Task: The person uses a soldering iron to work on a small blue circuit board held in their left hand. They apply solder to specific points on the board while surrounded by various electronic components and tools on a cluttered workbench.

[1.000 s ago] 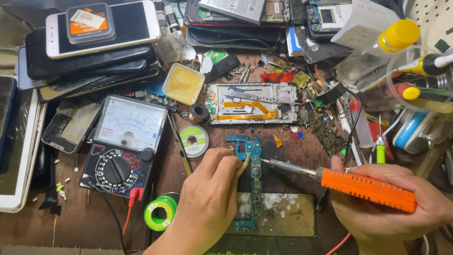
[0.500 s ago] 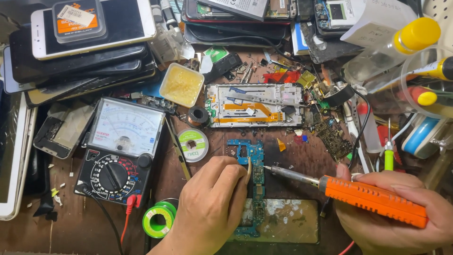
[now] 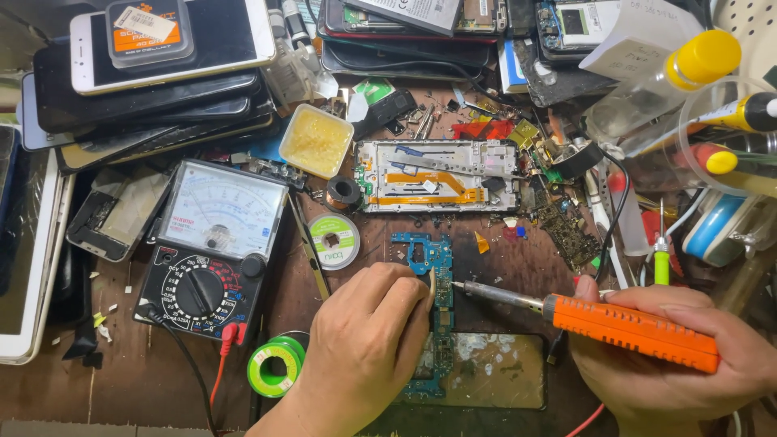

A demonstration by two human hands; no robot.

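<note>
A narrow blue circuit board [image 3: 435, 267] lies lengthwise in the middle of the wooden bench, its lower part hidden under my left hand [image 3: 368, 344]. That hand rests on the board with its fingers curled, pinching a thin pale strip against it. My right hand [image 3: 672, 368] grips an orange-handled soldering iron [image 3: 615, 326] at the lower right. The iron's metal tip points left and sits right at the board's edge, beside my left fingertips.
An analog multimeter [image 3: 212, 247] with red and black leads sits at left. Two solder spools [image 3: 334, 240] [image 3: 275, 366], a tub of yellow flux [image 3: 316, 140] and an opened phone frame [image 3: 437, 176] surround the board. Stacked phones [image 3: 162, 73] fill the back left, bottles and tools the right.
The view has shifted slightly down and right. Both hands stay almost where they were, the iron's tip still at the board.
</note>
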